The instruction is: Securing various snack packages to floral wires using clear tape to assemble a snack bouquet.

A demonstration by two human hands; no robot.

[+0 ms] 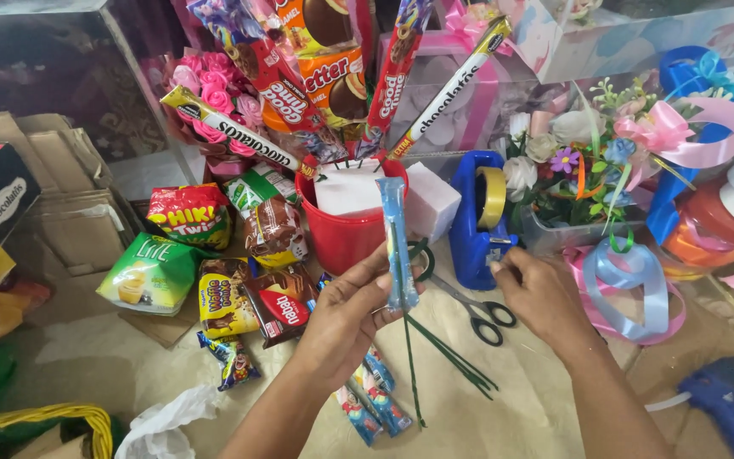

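- We hold a slim blue snack stick (396,242) upright in our left hand (352,310), fingers clamped on its lower half, just in front of the red bucket (341,234).
- A thin green wire stem (412,374) lies along the stick's back and hangs down below our left hand.
- We judge the stick light and its wrapper slick and crushable; a pinch at mid-length, where wire and wrapper meet, looks the safest hold.
- The wire looks stiff but bendable, best taken near the wrapper and not by its loose end.
- Our right hand (541,293) reaches toward the blue tape dispenser (479,217), right of the bucket, fingers curled together at its edge; we cannot tell whether they pinch tape.
- Count: one stick in hand; about three more small blue packets (375,404) lie on the tabletop below the bucket.
- One pair of black-handled scissors (473,310) lies to the bucket's lower right, with a few spare green wires (456,361) beside it.
- Four long sweets on stems (401,59) stand up out of the bucket, in white foam (348,189).
- One blue glue gun (724,399) lies far right of the bucket.
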